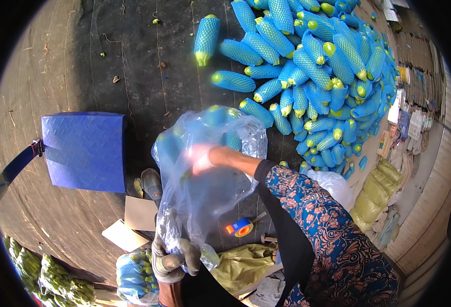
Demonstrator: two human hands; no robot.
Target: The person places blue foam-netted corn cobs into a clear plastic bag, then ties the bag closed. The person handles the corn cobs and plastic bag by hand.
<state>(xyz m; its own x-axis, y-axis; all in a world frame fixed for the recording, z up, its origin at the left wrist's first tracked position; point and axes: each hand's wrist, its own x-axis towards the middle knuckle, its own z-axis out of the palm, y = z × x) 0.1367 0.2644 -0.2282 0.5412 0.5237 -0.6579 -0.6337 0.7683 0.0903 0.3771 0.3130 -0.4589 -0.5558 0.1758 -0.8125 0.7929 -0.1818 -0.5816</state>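
A clear plastic bag (214, 192) hangs before me, with several green zucchini-like vegetables in blue foam nets (169, 147) visible through its upper part. My left hand (175, 257), in a grey knit glove, grips the gathered film at the bag's lower end. My right hand (202, 156) is at the middle of the bag, pale and blurred behind or against the film. Its fingers are hard to make out, so I cannot tell whether it holds anything. Beyond the bag lies a large heap of the same netted vegetables (313, 69); one netted vegetable (207, 40) lies apart, left of the heap.
At left stands a blue tread-patterned platform (83, 151). A tape dispenser (242, 227) and an olive sack (244, 264) lie near me. Cardboard pieces (140, 213) lie beside a shoe (151, 185). A filled bag (135, 274) and bagged green vegetables (54, 272) stand lower left.
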